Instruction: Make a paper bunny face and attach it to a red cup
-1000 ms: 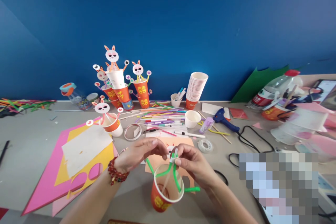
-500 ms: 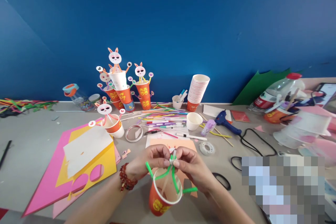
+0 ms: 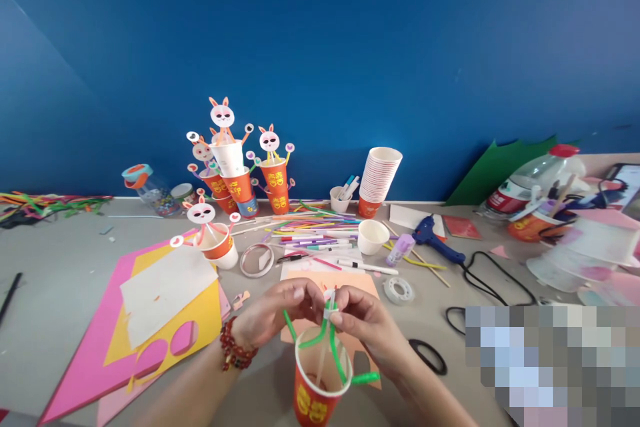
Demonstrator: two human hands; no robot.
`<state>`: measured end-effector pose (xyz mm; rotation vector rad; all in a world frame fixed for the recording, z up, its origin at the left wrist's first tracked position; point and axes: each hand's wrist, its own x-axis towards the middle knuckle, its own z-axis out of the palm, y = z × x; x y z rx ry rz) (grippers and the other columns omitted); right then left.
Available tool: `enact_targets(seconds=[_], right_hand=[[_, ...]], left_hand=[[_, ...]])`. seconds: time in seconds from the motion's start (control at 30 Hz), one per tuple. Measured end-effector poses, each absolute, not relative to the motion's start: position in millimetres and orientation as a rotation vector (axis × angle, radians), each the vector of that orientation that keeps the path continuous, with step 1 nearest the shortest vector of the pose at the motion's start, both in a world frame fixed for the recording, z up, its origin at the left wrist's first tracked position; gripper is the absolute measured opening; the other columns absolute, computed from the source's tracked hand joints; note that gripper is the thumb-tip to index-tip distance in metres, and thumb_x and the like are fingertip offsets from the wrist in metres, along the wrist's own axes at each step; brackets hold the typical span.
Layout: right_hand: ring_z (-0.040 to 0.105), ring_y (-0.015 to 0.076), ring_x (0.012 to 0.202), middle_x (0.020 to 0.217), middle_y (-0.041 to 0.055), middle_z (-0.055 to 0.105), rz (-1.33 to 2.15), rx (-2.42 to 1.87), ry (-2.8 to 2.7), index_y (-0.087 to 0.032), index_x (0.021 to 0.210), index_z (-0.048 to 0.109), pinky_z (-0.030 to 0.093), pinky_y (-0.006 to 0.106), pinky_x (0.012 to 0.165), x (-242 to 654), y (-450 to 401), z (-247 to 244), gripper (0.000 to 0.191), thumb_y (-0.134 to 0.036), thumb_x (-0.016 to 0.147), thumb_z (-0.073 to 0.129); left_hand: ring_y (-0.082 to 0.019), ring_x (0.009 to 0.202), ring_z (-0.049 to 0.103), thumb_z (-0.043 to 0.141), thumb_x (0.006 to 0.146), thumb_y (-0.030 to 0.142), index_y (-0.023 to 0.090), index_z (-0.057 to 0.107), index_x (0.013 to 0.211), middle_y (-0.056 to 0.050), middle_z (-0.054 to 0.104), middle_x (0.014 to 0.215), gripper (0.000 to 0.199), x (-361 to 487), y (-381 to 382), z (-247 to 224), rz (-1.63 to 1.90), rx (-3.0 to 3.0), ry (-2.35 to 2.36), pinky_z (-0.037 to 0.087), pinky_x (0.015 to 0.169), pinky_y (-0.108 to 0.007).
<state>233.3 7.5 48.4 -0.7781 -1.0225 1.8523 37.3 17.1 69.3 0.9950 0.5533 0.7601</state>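
Observation:
Between my hands, a pale drinking straw (image 3: 323,355) rises out of a red paper cup (image 3: 313,403) with gold characters. Green pipe cleaners (image 3: 336,350) are bound to the straw's top with white tape (image 3: 329,313), and their ends bend out over the cup's rim. My right hand (image 3: 367,320) pinches the straw at the tape between thumb and fingers. My left hand (image 3: 280,310), wearing a beaded bracelet, is beside the tape, its thumb apart from the curled fingers. Behind the straw's tip a paper rabbit head (image 3: 329,294) shows in part, mostly hidden by the fingers.
Finished rabbit cups (image 3: 235,188) stand at the back left, with one more rabbit cup (image 3: 220,250) nearer. Coloured sheets (image 3: 207,307) lie left. Stacked cups (image 3: 380,177), a glue stick (image 3: 400,250), a tape roll (image 3: 399,290) and a corded glue gun (image 3: 437,240) are to the right.
My left thumb has come off the tape and lifted away. My right hand keeps its pinch. The cup sits slightly lower and further right in view.

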Motion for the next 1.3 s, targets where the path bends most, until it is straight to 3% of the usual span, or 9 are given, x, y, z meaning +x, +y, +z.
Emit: enact_targets(seconds=[0.13, 0.5, 0.77, 0.93, 1.07, 1.3], right_hand=[[0.055, 0.0101, 0.063, 0.068, -0.0018, 0.063, 1.869, -0.774, -1.049, -0.016, 0.069, 0.060, 0.043, 0.022, 0.063, 231.9, 5.9, 45.7, 0.032, -0.035, 0.068, 0.087], [0.053, 0.0100, 0.060, 0.067, -0.0012, 0.060, 1.805, -0.772, -1.146, -0.016, 0.069, 0.061, 0.042, 0.022, 0.059, 231.1, 7.0, 43.5, 0.030, -0.038, 0.075, 0.081], [0.054, 0.0091, 0.055, 0.063, -0.0025, 0.060, 1.848, -0.743, -1.046, -0.016, 0.068, 0.060, 0.042, 0.021, 0.056, 230.9, 5.2, 39.7, 0.030, -0.034, 0.072, 0.084], [0.052, 0.0081, 0.054, 0.061, -0.0035, 0.058, 1.897, -0.720, -0.954, -0.016, 0.067, 0.059, 0.041, 0.020, 0.054, 228.7, 4.5, 39.9, 0.033, -0.035, 0.069, 0.086], [0.053, 0.0089, 0.055, 0.060, -0.0021, 0.059, 1.884, -0.732, -0.957, -0.016, 0.066, 0.059, 0.041, 0.021, 0.056, 227.9, 4.8, 41.0, 0.035, -0.043, 0.077, 0.079], [0.052, 0.0081, 0.054, 0.062, -0.0033, 0.057, 1.871, -0.699, -0.967, -0.016, 0.068, 0.059, 0.041, 0.021, 0.055, 226.3, 4.4, 39.7, 0.033, -0.038, 0.074, 0.082]], left_hand=[[-0.013, 0.075, 0.056, 0.077, 0.078, 0.036, 0.015, 0.064, 0.086, -0.002, 0.061, 0.081, 0.026, 38.7, 11.5, 77.3, 0.804, 1.258, 0.804, 0.043, 0.070, -0.023], [-0.010, 0.063, 0.052, 0.073, 0.079, 0.040, 0.014, 0.059, 0.081, 0.000, 0.057, 0.072, 0.029, 43.3, 8.7, 65.8, 0.823, 1.246, 0.911, 0.037, 0.056, -0.020], [-0.014, 0.069, 0.061, 0.081, 0.072, 0.039, 0.015, 0.061, 0.076, -0.001, 0.063, 0.073, 0.032, 48.0, 6.9, 73.3, 0.856, 1.087, 0.855, 0.045, 0.066, -0.024], [-0.014, 0.069, 0.061, 0.083, 0.069, 0.041, 0.014, 0.061, 0.077, -0.001, 0.063, 0.071, 0.035, 47.3, 7.6, 67.8, 0.833, 1.008, 0.811, 0.046, 0.068, -0.025], [-0.013, 0.071, 0.060, 0.084, 0.069, 0.037, 0.014, 0.062, 0.078, 0.000, 0.063, 0.074, 0.033, 46.2, 7.5, 62.0, 0.865, 0.990, 0.808, 0.045, 0.071, -0.024], [-0.015, 0.071, 0.061, 0.082, 0.071, 0.040, 0.015, 0.061, 0.079, 0.000, 0.061, 0.074, 0.034, 48.2, 6.5, 59.3, 0.863, 0.988, 0.786, 0.046, 0.071, -0.027]])
